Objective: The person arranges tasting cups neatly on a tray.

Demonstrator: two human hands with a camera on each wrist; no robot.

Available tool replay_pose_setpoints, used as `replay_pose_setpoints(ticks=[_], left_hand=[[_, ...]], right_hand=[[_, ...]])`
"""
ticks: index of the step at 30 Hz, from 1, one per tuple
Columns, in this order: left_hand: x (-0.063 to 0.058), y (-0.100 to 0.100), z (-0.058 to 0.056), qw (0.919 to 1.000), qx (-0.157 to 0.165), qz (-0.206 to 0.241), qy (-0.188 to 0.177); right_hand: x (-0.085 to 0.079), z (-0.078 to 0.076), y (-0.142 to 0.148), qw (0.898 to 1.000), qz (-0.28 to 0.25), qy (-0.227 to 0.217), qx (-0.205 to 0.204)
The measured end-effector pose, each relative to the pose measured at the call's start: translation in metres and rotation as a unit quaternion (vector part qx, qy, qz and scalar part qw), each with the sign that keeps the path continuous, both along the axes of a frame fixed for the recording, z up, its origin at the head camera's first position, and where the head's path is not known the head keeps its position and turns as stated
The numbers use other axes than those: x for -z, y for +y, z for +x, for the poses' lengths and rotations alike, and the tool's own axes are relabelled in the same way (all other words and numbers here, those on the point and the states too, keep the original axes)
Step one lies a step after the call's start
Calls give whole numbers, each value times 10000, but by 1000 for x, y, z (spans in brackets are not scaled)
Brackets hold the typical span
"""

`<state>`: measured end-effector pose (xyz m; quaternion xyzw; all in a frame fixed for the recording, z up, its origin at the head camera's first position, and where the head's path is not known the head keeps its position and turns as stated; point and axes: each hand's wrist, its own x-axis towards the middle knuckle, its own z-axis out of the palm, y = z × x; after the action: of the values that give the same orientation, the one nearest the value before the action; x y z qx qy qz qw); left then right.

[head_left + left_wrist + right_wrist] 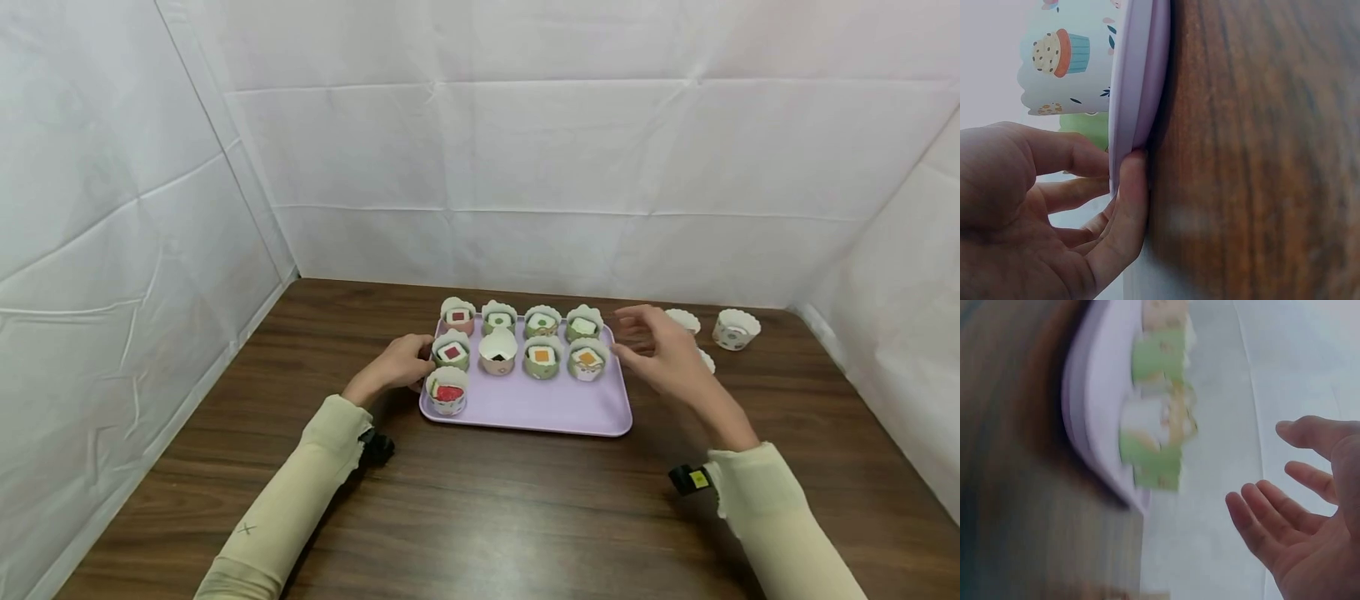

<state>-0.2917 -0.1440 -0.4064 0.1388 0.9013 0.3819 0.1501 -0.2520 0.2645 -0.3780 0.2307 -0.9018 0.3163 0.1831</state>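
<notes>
A lilac tray (pixel 547 404) lies on the wooden table, bearing several paper baking cups. My left hand (pixel 397 362) pinches the tray's left rim; in the left wrist view a finger (pixel 1132 194) reaches under the edge while others lie on top. Beside that hand stands a white cup (pixel 1072 56) with a printed cupcake. My right hand (pixel 663 350) is just off the tray's right edge, its fingers (pixel 1279 512) spread and holding nothing. Square pieces with red, green or orange centres sit in most cups; the front-left cup (pixel 447 392) holds something red.
Right of the tray, beyond my right hand, stands a white patterned cup (pixel 736 330). Another pale cup (pixel 684 320) is near it, and one more is partly hidden behind the hand. White cloth walls (pixel 540 150) enclose the table (pixel 487 508) at the back and sides.
</notes>
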Motion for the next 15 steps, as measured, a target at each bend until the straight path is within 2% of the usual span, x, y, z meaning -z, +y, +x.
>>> replay_pose_setpoints(ticks=[4, 10, 15], left_hand=[[-1, -1, 2, 10000, -11, 26, -17], [-1, 0, 2, 10000, 14, 17, 25], [-1, 0, 2, 10000, 19, -5, 12]], right_hand=[[-3, -2, 22, 9988, 248, -2, 416], [-1, -2, 46, 9960, 121, -436, 773], [1, -4, 59, 9918, 424, -403, 1134]])
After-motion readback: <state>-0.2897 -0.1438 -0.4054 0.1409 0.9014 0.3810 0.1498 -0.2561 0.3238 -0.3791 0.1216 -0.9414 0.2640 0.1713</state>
